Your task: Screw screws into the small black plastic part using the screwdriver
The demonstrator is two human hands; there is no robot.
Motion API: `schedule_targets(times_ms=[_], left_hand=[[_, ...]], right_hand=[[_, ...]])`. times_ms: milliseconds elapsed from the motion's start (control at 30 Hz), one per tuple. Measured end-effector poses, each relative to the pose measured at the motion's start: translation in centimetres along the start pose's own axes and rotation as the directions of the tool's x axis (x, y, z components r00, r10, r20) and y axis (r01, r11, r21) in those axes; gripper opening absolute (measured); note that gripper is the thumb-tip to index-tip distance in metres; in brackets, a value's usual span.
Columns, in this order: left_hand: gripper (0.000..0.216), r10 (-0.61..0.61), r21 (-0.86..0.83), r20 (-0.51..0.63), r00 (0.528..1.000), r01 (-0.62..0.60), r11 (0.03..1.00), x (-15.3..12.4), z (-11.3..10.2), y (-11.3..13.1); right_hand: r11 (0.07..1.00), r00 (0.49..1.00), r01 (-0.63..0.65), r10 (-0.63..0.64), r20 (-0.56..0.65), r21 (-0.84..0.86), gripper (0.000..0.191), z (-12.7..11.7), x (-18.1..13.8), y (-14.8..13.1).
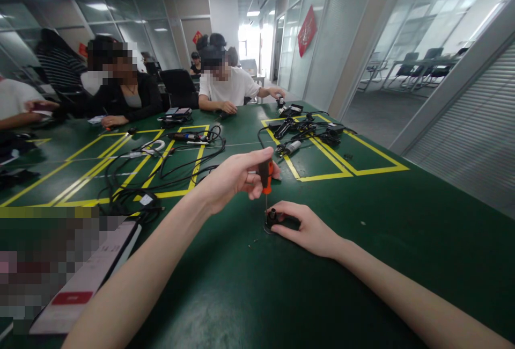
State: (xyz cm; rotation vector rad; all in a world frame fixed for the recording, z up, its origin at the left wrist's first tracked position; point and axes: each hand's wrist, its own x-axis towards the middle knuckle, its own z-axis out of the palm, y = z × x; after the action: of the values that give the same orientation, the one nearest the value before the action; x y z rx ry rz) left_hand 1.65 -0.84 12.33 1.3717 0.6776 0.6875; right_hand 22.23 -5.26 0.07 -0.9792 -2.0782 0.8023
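Observation:
My left hand [241, 177] is closed around the orange and black handle of a screwdriver [267, 183], its thumb lying over the top end. The shaft points straight down at a small round black part [272, 217] on the green table. My right hand [300, 225] pinches that part from the right between thumb and fingers. Whether the tip sits in a screw is too small to tell. A few tiny bits, perhaps screws [253, 244], lie on the table just left of the part.
Black cables [161, 166] lie coiled at the left, across yellow tape rectangles [325, 177]. Dark devices and leads [298, 129] are heaped at the far right. A pinkish flat package [88, 279] lies at the near left. Other people [231, 86] sit across the table.

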Motion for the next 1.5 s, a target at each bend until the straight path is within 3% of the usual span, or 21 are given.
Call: schedule_targets(times_ms=[567, 900, 1500], left_hand=[[0.045, 0.023, -0.002, -0.003, 1.0, -0.023, 1.0, -0.1, -0.1, -0.23], [0.045, -0.016, -0.052, 0.057, 0.998, 0.019, 0.998, 0.12, -0.22, -0.16], [0.042, -0.021, -0.088, 0.034, 0.999, 0.024, 0.996, -0.06, -0.12, 0.18]], right_hand=[[1.0, 1.0, -0.005, 0.005, -0.003, 0.007, 0.017, 0.11, 0.0, 0.0], [1.0, 1.0, 0.001, -0.001, -0.008, 0.015, 0.016, 0.12, -0.01, 0.0], [1.0, 1.0, 0.003, -0.003, -0.011, 0.007, 0.015, 0.17, -0.1, 0.26]])
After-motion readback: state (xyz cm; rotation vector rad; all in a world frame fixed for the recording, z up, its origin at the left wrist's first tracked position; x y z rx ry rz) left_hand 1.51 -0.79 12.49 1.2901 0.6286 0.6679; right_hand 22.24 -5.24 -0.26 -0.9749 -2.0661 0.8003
